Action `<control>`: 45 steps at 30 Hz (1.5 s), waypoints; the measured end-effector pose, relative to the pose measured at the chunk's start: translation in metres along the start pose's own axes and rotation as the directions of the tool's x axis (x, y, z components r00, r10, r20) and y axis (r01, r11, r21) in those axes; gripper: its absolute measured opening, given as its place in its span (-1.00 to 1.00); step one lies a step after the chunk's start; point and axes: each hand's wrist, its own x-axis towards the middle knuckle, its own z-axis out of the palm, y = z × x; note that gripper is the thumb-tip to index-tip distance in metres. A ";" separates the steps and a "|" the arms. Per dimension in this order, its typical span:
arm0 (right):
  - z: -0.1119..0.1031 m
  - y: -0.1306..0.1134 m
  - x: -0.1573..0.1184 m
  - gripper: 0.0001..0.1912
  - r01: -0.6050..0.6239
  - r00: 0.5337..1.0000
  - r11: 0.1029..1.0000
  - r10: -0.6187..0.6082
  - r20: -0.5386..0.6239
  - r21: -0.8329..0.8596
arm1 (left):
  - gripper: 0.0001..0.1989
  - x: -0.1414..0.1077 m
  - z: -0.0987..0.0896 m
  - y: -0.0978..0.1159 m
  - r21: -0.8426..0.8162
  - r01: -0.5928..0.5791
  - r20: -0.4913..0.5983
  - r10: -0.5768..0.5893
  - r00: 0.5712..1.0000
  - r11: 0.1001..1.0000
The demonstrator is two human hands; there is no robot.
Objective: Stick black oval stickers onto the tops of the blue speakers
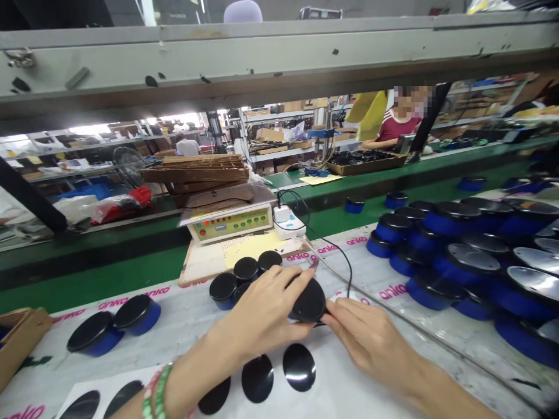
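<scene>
My left hand (pixel 273 302) is wrapped round a round black-topped case (pixel 309 301), which it holds tilted above the bench. At the right edge of that case, the fingertips of my right hand (pixel 371 334) are pressed together in a pinch. What they pinch is hidden; a short dark strip shows beside them. A black cable (pixel 350 273) runs down behind the right hand from a white power strip (pixel 290 224). Below the hands, black round stickers (pixel 299 368) lie on a white sheet. Several blue cases with black tops (pixel 245 269) stand just behind my left hand.
Many blue, black-topped cases (pixel 452 218) are stacked at the right. Two more (pixel 137 314) stand at the left, near a cardboard box (pixel 24 334). A control box with lit buttons (pixel 231 224) sits behind. A thin rod (pixel 419 329) crosses the bench. A person (pixel 395 125) sits beyond the green conveyor.
</scene>
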 end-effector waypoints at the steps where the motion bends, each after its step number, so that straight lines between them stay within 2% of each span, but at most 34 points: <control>1: -0.007 0.006 -0.003 -0.88 -0.012 0.999 0.997 0.009 -0.042 -0.072 | -0.45 0.008 0.001 -0.007 -0.028 0.051 -0.075 -0.053 0.996 0.998; 2: -0.015 0.012 -0.006 -0.89 -0.069 0.995 0.989 0.059 -0.080 -0.134 | -0.47 0.016 0.002 -0.014 -0.065 0.123 -0.159 -0.132 0.978 0.990; 3: -0.024 0.019 -0.009 -0.87 -0.182 0.981 0.964 0.165 -0.098 -0.196 | -0.49 0.025 0.005 -0.020 -0.115 0.193 -0.213 -0.214 0.954 0.974; 4: -0.031 0.027 -0.010 -0.81 -0.325 0.946 0.909 0.309 -0.102 -0.259 | -0.50 0.034 0.009 -0.025 -0.167 0.246 -0.217 -0.279 0.935 0.955; 5: -0.037 0.035 -0.010 -0.73 -0.468 0.882 0.823 0.460 -0.107 -0.322 | -0.50 0.042 0.014 -0.029 -0.211 0.277 -0.178 -0.316 0.932 0.937; 6: -0.043 0.045 -0.008 -0.68 -0.584 0.798 0.715 0.592 -0.111 -0.384 | -0.50 0.050 0.022 -0.031 -0.242 0.286 -0.106 -0.319 0.942 0.927; 7: -0.046 0.056 -0.003 -0.67 -0.659 0.716 0.609 0.687 -0.123 -0.441 | -0.51 0.056 0.030 -0.032 -0.263 0.280 -0.027 -0.297 0.954 0.923; 8: -0.048 0.067 0.003 -0.69 -0.696 0.660 0.529 0.738 -0.141 -0.486 | -0.53 0.062 0.038 -0.032 -0.276 0.272 0.040 -0.271 0.962 0.922; 9: -0.050 0.080 0.010 -0.72 -0.708 0.633 0.483 0.758 -0.158 -0.516 | -0.55 0.066 0.046 -0.032 -0.285 0.269 0.089 -0.255 0.963 0.920; 12: -0.052 0.120 0.035 -0.73 -0.715 0.588 0.414 0.792 -0.164 -0.563 | -0.57 0.073 0.057 -0.032 -0.328 0.306 0.184 -0.257 0.949 0.894; 16: -0.059 0.155 0.063 -0.75 -0.739 0.527 0.394 0.843 -0.105 -0.546 | -0.51 0.068 0.046 -0.028 -0.472 0.309 0.145 -0.273 0.951 0.826; 18: -0.063 0.154 0.074 -0.81 -0.744 0.541 0.451 0.840 -0.048 -0.494 | -0.62 0.064 0.041 -0.019 -0.581 0.296 0.081 -0.308 0.948 0.758; 19: -0.064 0.149 0.079 -0.85 -0.740 0.566 0.497 0.824 -0.020 -0.453 | -0.65 0.063 0.042 -0.013 -0.637 0.296 0.048 -0.346 0.937 0.712; 23: -0.067 0.110 0.095 -0.76 -0.676 0.712 0.696 0.702 0.029 -0.244 | -0.48 0.064 0.052 0.009 -0.811 0.297 -0.001 -0.509 0.861 0.503; 25: -0.062 0.093 0.094 -0.72 -0.649 0.745 0.738 0.666 0.043 -0.185 | -0.44 0.065 0.053 0.013 -0.850 0.280 -0.001 -0.534 0.846 0.446; 27: -0.051 0.085 0.084 -0.70 -0.644 0.741 0.744 0.664 0.096 -0.180 | -0.50 0.063 0.048 0.011 -0.862 0.261 -0.021 -0.545 0.838 0.435; 30: -0.026 0.086 0.062 -0.67 -0.659 0.697 0.715 0.697 0.167 -0.232 | -0.67 0.055 0.035 0.001 -0.858 0.247 -0.054 -0.556 0.829 0.450; 34: 0.001 0.103 0.047 -0.61 -0.730 0.614 0.610 0.783 0.095 -0.309 | -0.75 0.045 0.030 -0.012 -0.862 0.260 -0.040 -0.569 0.821 0.436; 36: 0.004 0.110 0.050 -0.60 -0.761 0.586 0.575 0.808 0.061 -0.300 | -0.76 0.041 0.032 -0.014 -0.871 0.270 -0.018 -0.578 0.816 0.410; 38: 0.000 0.110 0.056 -0.62 -0.785 0.579 0.565 0.815 0.022 -0.253 | -0.76 0.039 0.034 -0.009 -0.887 0.276 0.012 -0.581 0.814 0.370; 40: -0.007 0.097 0.062 -0.62 -0.785 0.608 0.597 0.794 -0.017 -0.166 | -0.74 0.038 0.036 0.001 -0.902 0.281 0.048 -0.570 0.820 0.328; 42: -0.014 0.074 0.067 -0.60 -0.747 0.664 0.662 0.747 -0.033 -0.063 | -0.67 0.039 0.036 0.016 -0.934 0.252 0.080 -0.539 0.838 0.253; 45: -0.020 0.033 0.072 -0.61 -0.608 0.788 0.790 0.613 -0.067 0.074 | -0.47 0.040 0.033 0.035 -0.994 0.097 0.065 -0.489 0.870 0.040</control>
